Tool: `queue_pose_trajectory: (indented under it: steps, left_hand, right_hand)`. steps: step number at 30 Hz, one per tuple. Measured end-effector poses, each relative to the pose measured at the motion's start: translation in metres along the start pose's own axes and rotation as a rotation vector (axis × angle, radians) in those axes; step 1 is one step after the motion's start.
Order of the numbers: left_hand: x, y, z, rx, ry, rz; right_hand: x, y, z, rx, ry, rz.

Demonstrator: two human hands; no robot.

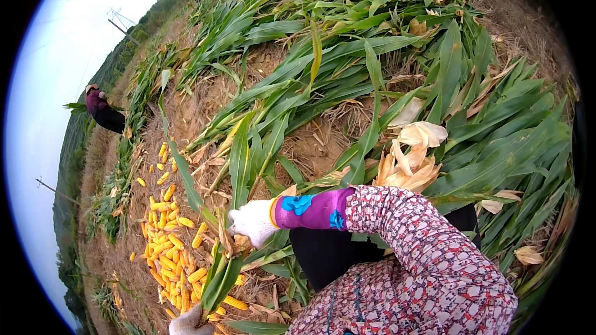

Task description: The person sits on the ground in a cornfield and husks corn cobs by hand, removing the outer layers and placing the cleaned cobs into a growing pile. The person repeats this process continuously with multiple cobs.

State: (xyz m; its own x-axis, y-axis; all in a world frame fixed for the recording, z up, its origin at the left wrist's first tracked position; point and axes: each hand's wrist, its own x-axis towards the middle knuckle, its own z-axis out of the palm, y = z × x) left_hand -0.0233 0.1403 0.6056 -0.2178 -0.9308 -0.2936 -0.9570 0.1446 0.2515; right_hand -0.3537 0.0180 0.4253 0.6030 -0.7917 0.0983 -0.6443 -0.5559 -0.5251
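My right hand (253, 223), in a white knit glove below a purple cuff with blue flowers, is closed around a maize stalk (219, 279) beside some dry husk (241, 244). At the lower edge of the picture, my left hand (191, 323), also gloved and partly cut off, grips the same leafy stalk lower down. Whether an ear sits inside the husk is hidden. Just beyond the hands lies a heap of husked yellow corn cobs (170, 251) on the soil.
Cut maize stalks with green leaves (298, 79) cover the ground ahead and to the right. Pale empty husks (412, 158) rest near my black-trousered leg (333, 253). Another person (103, 108) bends over in the field, holding green leaves. Utility poles (123, 32) stand farther off.
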Motion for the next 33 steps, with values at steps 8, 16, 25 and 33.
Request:
queue_pose_trajectory:
  steps: [8, 16, 25, 33]
  left_hand:
    - [-0.011, -0.004, 0.012, 0.032, 0.029, -0.003]
    - [-0.030, -0.025, 0.012, -0.416, 0.163, 0.049]
    - [-0.004, -0.015, -0.028, -0.334, 0.418, 0.432]
    - [0.135, 0.127, -0.016, -0.689, 0.478, 0.903]
  right_hand:
    - [0.019, -0.006, 0.025, 0.060, -0.239, -0.032]
    - [-0.015, -0.050, -0.063, 0.083, -0.376, -0.004]
    - [-0.090, -0.177, -0.237, -0.369, -0.315, -0.209]
    - [-0.180, -0.240, -0.341, -0.850, -0.150, 0.409]
